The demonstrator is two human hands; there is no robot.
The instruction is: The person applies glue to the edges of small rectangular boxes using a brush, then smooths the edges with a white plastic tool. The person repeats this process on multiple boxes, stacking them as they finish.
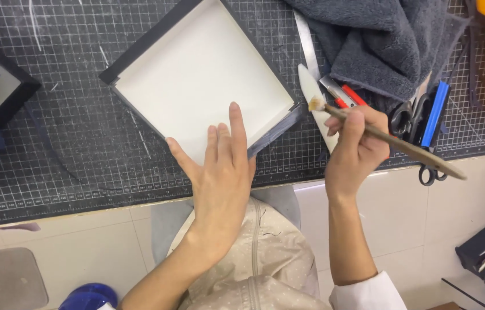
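I see my left hand [219, 172] lying flat, fingers released, on the white-lined box [202, 74], while my right hand [354, 146] grasps the brush [388, 140], bristles just beside the box's right corner.

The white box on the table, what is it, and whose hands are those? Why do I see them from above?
The picture comes from a small camera worn on a person's head, so you look down just as they do. There is no machine here, only two bare hands.

The left hand lies flat, fingers spread, pressing on the white inside of a shallow square box with dark edges. The right hand holds a wooden brush like a pencil, its bristles close to the box's corner.

Everything sits on a dark cutting mat printed with little squares. Beside the box lie a grey towel, black scissors, a metal ruler and a white pointed folding tool.
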